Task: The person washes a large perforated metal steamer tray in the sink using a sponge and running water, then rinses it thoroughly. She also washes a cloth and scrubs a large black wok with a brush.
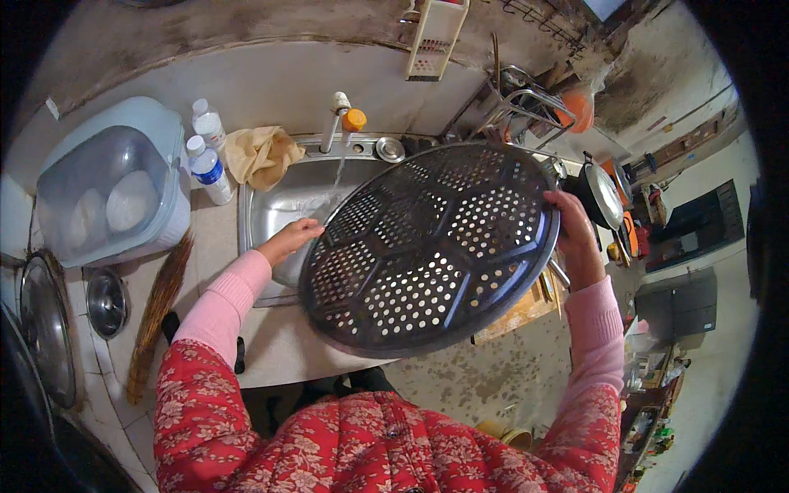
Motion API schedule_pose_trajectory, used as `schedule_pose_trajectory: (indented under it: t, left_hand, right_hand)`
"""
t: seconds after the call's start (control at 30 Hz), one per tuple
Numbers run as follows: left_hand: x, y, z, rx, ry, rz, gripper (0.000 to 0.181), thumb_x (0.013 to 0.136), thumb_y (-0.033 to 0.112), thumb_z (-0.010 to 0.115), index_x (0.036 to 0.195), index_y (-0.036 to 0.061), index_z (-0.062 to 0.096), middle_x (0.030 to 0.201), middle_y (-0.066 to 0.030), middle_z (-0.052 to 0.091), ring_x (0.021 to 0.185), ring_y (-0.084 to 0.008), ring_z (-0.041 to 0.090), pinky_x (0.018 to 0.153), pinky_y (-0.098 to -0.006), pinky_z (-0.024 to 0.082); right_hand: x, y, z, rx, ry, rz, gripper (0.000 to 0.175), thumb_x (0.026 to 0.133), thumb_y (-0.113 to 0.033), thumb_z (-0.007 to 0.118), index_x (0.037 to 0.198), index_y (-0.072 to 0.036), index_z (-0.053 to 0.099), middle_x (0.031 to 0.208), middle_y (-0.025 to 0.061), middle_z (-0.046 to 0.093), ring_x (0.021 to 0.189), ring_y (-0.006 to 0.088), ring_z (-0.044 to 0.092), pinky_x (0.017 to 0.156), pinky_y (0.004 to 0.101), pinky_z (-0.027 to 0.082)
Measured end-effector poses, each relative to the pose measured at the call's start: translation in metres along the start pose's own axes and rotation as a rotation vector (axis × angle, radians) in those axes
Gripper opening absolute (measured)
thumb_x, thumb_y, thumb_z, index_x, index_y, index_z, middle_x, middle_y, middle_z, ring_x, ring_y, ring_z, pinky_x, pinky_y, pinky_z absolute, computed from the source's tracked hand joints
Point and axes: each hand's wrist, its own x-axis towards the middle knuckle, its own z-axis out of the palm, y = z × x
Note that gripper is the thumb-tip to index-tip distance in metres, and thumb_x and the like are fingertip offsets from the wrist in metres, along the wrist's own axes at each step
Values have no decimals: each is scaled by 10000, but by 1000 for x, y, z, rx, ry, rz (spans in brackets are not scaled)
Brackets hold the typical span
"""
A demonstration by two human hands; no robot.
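Observation:
A large round dark metal steamer tray, with many punched holes in panels, is tilted over the sink's right part and the counter edge. My right hand grips its upper right rim, fingers on top. My left hand is at its left rim, fingertips touching or very near the edge; whether they grip it is hard to tell. Behind the tray, water runs from the faucet with an orange knob into the stainless steel sink. The tray hides much of the basin.
Left of the sink stand plastic bottles, a crumpled tan cloth or bag and a lidded plastic bin. A straw brush and a small metal lid lie nearer. To the right are a wooden board and a lidded wok.

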Motion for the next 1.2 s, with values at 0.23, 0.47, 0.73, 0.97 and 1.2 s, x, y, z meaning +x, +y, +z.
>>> schedule_pose_trajectory:
  t: [0.23,0.47,0.73,0.97,1.2]
  left_hand:
    - [-58,11,15,48,-149,-67,656,880,551,496,1380,152,348,1468,-78,284,1364,-256,216,982,-580,271]
    - [-122,28,29,-7,-322,310,810,835,607,525,1407,84,291,1473,-125,248,1384,-292,178,1076,-460,235]
    - [-184,82,95,455,275,1104,622,742,296,742,1248,34,494,1140,-184,564,1039,-319,563,865,-376,454]
    - [-193,83,83,149,765,869,203,827,194,666,890,2,677,651,-99,619,567,-124,540,561,-296,445]
    - [-198,61,60,26,918,770,258,835,189,678,798,-66,655,676,-59,649,600,-111,548,580,-279,439]
  right_hand:
    - [-24,-43,44,-75,-159,-73,101,827,-100,576,857,-4,585,765,57,617,642,135,598,551,250,508]
    - [-37,-52,53,-47,-97,-78,128,846,-138,577,893,-20,592,820,68,629,695,149,620,587,270,555]
    - [-71,-56,86,65,-112,-116,201,867,-157,563,951,26,574,892,137,615,818,229,619,732,340,549]
    - [-100,-66,106,101,-339,-382,540,882,-281,594,1300,3,403,1198,164,497,906,249,615,789,374,530]
    - [-91,3,52,-152,-222,-218,483,919,-350,528,1311,-75,463,1200,70,548,898,176,606,760,294,519]
